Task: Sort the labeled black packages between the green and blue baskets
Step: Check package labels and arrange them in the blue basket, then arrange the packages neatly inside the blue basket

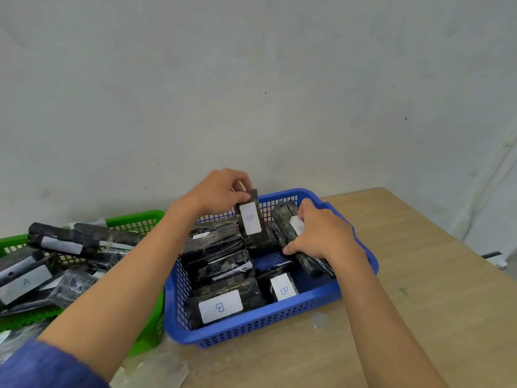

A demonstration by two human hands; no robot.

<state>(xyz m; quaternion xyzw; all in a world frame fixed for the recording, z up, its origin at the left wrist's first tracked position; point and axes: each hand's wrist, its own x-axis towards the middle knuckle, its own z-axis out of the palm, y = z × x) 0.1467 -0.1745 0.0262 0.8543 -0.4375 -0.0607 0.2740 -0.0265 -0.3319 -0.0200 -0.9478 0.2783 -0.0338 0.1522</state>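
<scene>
Both hands are working inside the blue basket [253, 333].

The left hand [221, 191] pinches the top end of an upright package [251, 219], thumb and fingertips curled onto its upper edge. The pack hangs straight below the pinch with its B label facing the camera and its lower end down among the stacked packs. My read is that it's held on end so the label can be read and it can slot into a gap instead of lying on top.

The right hand [321, 236] wraps over a second package [284, 217], fingers curled round its side. The pack runs lengthwise under the palm. Its far end sticks out past the fingers toward the back rim, and its near end shows below the wrist, by the basket's right wall. The label is partly hidden; it looks like B, not certain. The hand is probably pushing it to the wall to make room.

Between the two grips there's a bare patch of basket floor. Nearer than both grips lie the flat B packs [221, 306]. Left of the left forearm is the green basket [134, 218], piled up, with one A pack [25, 281] readable.

Judgement: blue takes B, green takes A, and sorting is well along.
</scene>
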